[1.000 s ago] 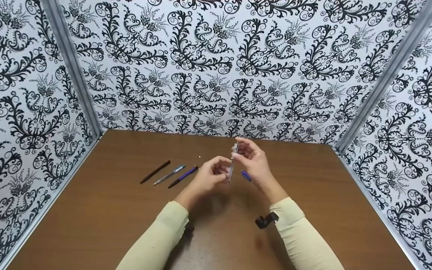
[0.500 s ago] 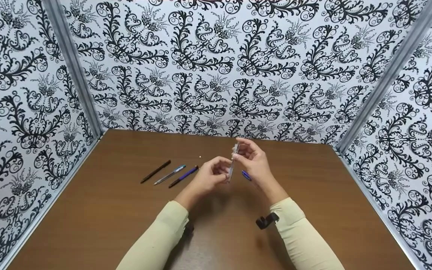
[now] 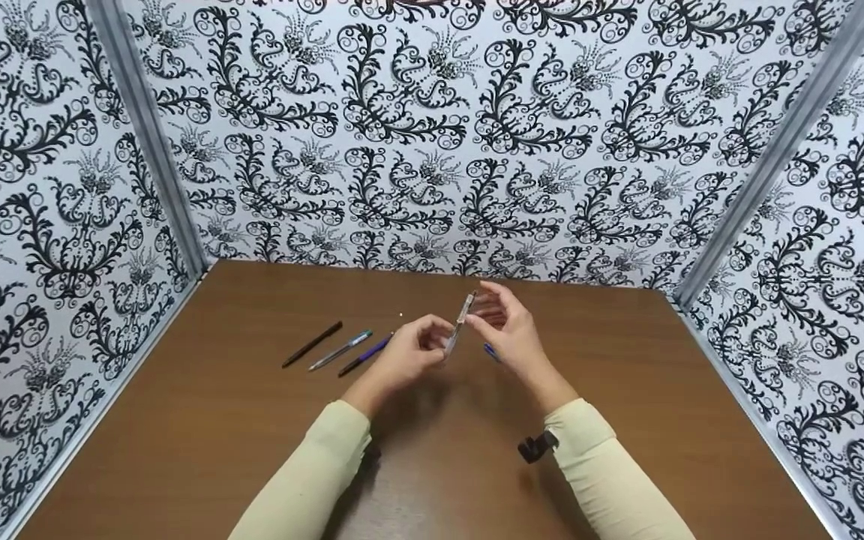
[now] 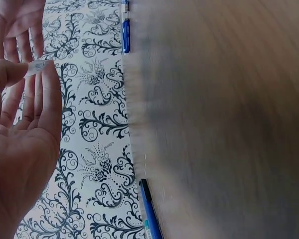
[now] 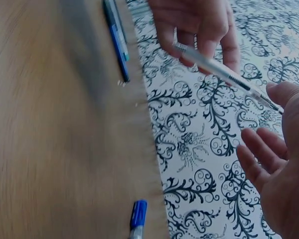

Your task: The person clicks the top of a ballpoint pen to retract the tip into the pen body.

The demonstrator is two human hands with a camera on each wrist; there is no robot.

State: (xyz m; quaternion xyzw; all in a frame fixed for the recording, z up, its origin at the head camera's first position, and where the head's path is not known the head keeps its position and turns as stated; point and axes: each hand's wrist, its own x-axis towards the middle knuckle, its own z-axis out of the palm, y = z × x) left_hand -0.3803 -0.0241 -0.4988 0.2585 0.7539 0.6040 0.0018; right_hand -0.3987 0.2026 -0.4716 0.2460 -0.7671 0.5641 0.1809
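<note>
My left hand (image 3: 411, 349) pinches a clear-barrelled pen (image 5: 224, 72) between thumb and fingers near its lower end, above the table. A dark refill shows inside the barrel in the right wrist view. My right hand (image 3: 511, 330) is at the pen's upper end, its thumb right beside the barrel and its other fingers spread loosely. In the left wrist view, one end of the pen (image 4: 38, 66) shows between the left thumb and index finger. Partly hidden below the right hand lies a blue-capped pen (image 5: 138, 214).
On the brown table (image 3: 252, 442), left of the hands, lie a black pen (image 3: 312, 345), a clear pen with a teal end (image 3: 340, 351) and a blue pen (image 3: 366, 355). A tiny white speck (image 3: 400, 314) lies behind them. Patterned walls (image 3: 417, 150) enclose the table's back and sides.
The held pen has tilted and shifted slightly left with my left hand. My right fingers have loosened and moved off its upper end. The pens on the table have not moved.
</note>
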